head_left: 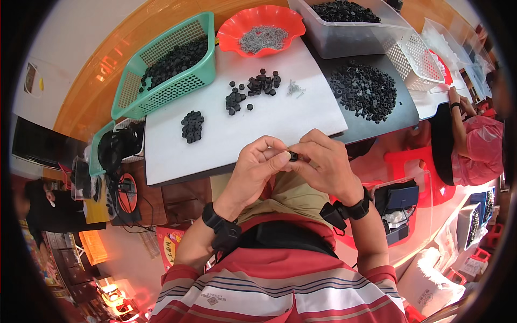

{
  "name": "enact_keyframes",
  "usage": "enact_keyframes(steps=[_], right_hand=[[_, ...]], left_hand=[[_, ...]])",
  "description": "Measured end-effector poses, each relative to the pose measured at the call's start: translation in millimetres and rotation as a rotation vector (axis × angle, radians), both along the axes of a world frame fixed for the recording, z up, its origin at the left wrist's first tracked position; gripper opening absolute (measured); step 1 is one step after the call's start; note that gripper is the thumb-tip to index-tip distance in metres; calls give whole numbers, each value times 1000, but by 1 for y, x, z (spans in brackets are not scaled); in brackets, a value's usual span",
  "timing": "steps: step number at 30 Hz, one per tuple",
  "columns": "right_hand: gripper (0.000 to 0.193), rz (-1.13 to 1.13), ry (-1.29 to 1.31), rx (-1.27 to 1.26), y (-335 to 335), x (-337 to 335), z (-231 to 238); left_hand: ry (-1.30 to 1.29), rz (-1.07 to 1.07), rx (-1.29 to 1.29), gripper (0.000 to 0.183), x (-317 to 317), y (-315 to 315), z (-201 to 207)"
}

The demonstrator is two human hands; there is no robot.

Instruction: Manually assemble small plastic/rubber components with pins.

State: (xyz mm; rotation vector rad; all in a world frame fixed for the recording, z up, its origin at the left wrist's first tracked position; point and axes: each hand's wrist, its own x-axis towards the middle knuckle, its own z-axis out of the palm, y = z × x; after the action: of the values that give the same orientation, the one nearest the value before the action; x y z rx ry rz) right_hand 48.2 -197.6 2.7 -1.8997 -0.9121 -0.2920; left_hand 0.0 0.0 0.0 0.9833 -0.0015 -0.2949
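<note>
While both forearms reach up from below, left hand [257,166] and right hand [329,166] meet at the near edge of a white board [307,116], fingertips pinched close about a small black part [293,156], mostly hidden by the fingers. Farther up the board: loose black pieces [262,85], a tight black cluster [192,127] leftward, thin grey pins [294,88] rightward. Red scalloped bowl [228,35] with similar pins at far edge; green basket [180,88] of black pieces to its left; black heap [363,90] on a dark surface [403,116], right.
</note>
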Motion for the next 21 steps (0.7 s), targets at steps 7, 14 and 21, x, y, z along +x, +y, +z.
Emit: enact_keyframes(steps=[7,14,21], right_hand=[[27,40,51,4,4,0,3],[30,36,56,-37,11,-1,7],[31,19,36,29,18,-7,14]], left_hand=[[34,-15,-61,15,1,4,-1],[21,28,-91,14,-4,8,2],[-143,249,214,12,-11,21,12]])
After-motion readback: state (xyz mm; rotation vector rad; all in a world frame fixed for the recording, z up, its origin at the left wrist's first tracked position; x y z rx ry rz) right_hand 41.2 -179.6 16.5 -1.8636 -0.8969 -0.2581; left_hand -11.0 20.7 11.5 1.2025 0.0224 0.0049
